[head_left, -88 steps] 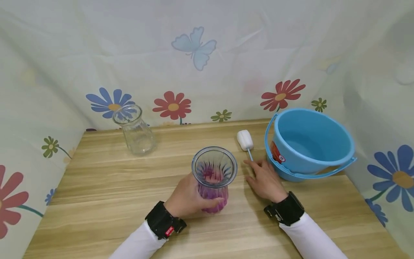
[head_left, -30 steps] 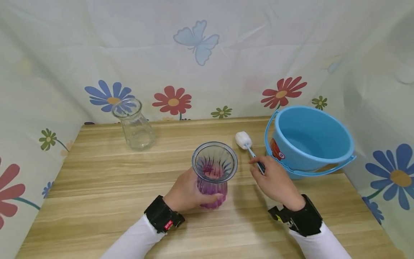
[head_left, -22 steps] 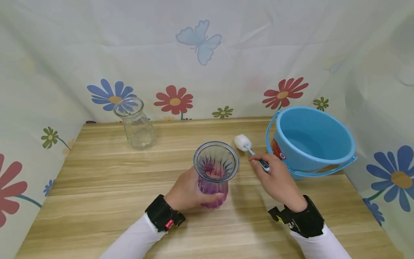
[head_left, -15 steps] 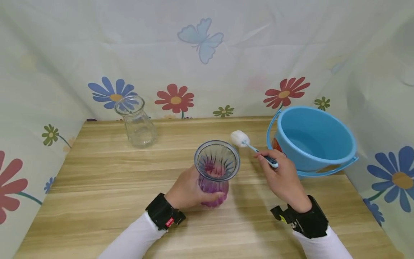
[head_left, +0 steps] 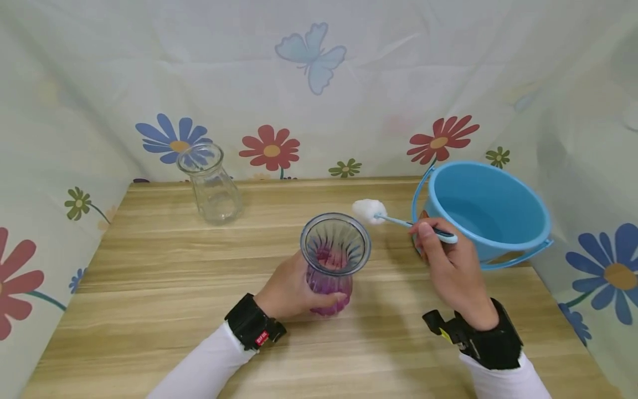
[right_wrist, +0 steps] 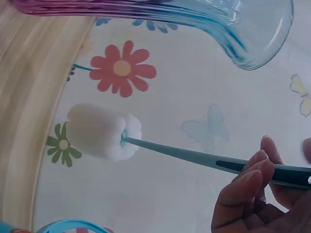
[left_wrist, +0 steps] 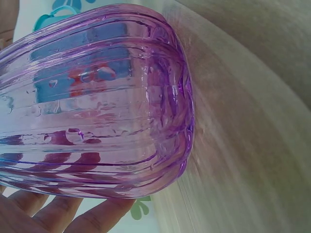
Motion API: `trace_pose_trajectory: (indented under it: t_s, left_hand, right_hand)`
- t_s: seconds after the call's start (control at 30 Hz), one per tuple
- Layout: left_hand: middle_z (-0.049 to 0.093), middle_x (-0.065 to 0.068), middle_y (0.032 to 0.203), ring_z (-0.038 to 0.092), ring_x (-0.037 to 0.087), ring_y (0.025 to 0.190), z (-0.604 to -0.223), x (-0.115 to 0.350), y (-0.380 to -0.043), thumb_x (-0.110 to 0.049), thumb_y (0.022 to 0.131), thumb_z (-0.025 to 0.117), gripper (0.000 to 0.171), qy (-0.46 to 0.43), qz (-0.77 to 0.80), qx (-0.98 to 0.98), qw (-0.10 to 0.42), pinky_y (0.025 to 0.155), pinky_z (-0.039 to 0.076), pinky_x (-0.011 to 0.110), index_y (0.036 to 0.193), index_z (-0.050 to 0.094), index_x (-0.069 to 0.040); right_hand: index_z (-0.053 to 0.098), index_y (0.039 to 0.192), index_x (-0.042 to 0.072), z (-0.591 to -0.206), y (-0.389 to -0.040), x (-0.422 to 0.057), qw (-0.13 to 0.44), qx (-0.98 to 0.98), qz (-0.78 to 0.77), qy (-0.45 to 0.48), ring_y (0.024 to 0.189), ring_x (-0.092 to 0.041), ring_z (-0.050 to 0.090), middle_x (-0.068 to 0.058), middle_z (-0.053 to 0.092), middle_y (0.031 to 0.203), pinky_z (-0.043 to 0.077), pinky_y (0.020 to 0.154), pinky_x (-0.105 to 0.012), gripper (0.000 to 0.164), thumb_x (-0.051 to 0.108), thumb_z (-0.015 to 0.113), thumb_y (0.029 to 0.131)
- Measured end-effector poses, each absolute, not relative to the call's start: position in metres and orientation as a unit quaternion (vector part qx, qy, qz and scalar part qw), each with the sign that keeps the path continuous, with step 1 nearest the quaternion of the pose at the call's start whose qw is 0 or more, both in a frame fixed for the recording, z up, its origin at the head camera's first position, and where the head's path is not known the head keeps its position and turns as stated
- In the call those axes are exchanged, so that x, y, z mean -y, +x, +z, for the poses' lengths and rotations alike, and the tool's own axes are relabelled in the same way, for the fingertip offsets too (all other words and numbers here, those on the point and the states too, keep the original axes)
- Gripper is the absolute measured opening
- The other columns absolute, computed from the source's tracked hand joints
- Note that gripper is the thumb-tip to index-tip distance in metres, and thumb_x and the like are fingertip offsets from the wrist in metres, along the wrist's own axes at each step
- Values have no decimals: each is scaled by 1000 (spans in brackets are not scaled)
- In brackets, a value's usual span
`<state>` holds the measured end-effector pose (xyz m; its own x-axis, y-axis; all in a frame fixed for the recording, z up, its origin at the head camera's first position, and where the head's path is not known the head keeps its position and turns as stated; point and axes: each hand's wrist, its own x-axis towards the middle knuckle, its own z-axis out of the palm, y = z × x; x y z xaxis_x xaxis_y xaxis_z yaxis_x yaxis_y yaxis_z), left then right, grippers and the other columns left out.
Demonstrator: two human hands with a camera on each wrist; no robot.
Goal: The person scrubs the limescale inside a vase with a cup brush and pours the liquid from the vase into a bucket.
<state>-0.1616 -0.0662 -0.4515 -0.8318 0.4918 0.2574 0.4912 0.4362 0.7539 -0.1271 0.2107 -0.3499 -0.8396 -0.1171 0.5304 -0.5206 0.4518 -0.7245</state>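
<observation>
My left hand (head_left: 291, 291) grips the lower part of a ribbed glass vase (head_left: 329, 285), purple below and bluish at its flared rim. Water drops cling to its purple wall in the left wrist view, where several fingers (left_wrist: 58, 211) curl behind the glass. To the right of the vase, my right hand (head_left: 453, 266) pinches the blue handle of a sponge bottle brush (head_left: 370, 211). Its white sponge head (right_wrist: 102, 131) points left, beyond the vase rim and apart from it. The right wrist view shows fingertips (right_wrist: 248, 179) around the dark grip of the handle.
A light blue bucket (head_left: 540, 221) with its handle lowered stands close behind and right of my right hand. At the back left stands a clear glass vase (head_left: 216, 197). A flower-printed sheet (head_left: 379, 100) encloses the wooden table (head_left: 174, 266) on the back and sides.
My right hand has picked the bottle brush up off the table, turned its handle to the right and raised it. My left hand keeps holding the vase in nearly the same spot.
</observation>
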Motion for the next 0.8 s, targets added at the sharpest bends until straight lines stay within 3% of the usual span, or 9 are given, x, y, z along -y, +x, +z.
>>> trace_pose_trajectory:
  t_s: [0.13,0.37,0.8]
  left_hand:
    - [55,-18,116,52,-1,104,-451,66,-163,-68,64,77,85,290,442,-849,-5,87,52,33,131,36,-36]
    - [55,-17,117,51,-1,105,-452,68,-159,-67,63,79,86,284,438,-853,-4,87,52,34,131,36,-36]
    - [56,-19,115,52,-2,104,-449,66,-160,-63,64,80,85,290,450,-845,-8,87,52,32,131,36,-37]
  right_hand:
    - [63,96,1,-340,-126,-207,228,812,503,190,62,-16,44,-3,51,76,38,54,-26,28,9,37,104]
    - [66,92,0,-333,-126,-203,291,803,486,187,64,-16,43,-3,52,74,35,56,-23,24,4,44,101]
    - [58,96,-13,-307,-132,-199,369,793,452,176,60,-10,41,1,46,70,32,53,-19,26,9,45,101]
